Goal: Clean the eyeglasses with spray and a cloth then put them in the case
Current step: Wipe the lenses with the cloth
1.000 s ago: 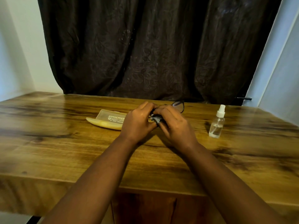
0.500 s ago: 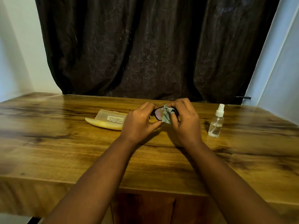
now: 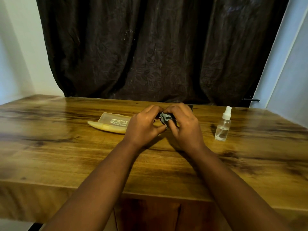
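While your two hands met above the glossy, dark-grained wooden worktop (image 3: pixel 66 164), your left hand (image 3: pixel 143 127) curled its fingers (image 3: pixel 154 109) round one end of the eyeglasses (image 3: pixel 190 106), of which only a dark corner of frame showed past your right knuckles. Your right hand (image 3: pixel 186 127) pinched the crumpled grey cloth (image 3: pixel 165 118) against them, so cloth and glasses sat bunched between both sets of fingertips. Just left of your hands lay the open, oblong, translucent yellowish plastic case (image 3: pixel 111 125). Well to your right, apart from your hands, stood the small clear spray bottle (image 3: pixel 223 125) with its white nozzle, upright.
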